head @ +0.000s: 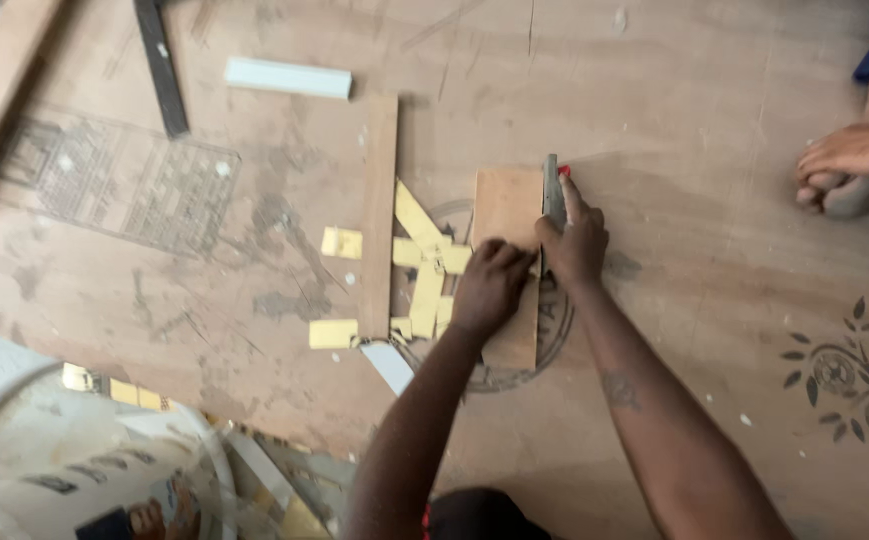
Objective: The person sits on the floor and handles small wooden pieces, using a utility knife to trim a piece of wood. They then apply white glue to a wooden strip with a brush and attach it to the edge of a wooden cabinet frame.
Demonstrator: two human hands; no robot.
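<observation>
1. Small plywood board (508,235) lies flat on the big plywood sheet (675,100), mid-frame; long axis runs away from the person.
2. Dark metal blade (553,195) w/ red tip sits along the board's right edge, parallel to that axis.
3. Right hand (577,240) grasps the blade, index finger stretched along it; it's the nearer hand.
4. Left hand (490,285) is clenched, pressing on the board, just left of the blade.
5. Yellow strips (425,265) & a wood batten (380,215) lie left of the board.
</observation>
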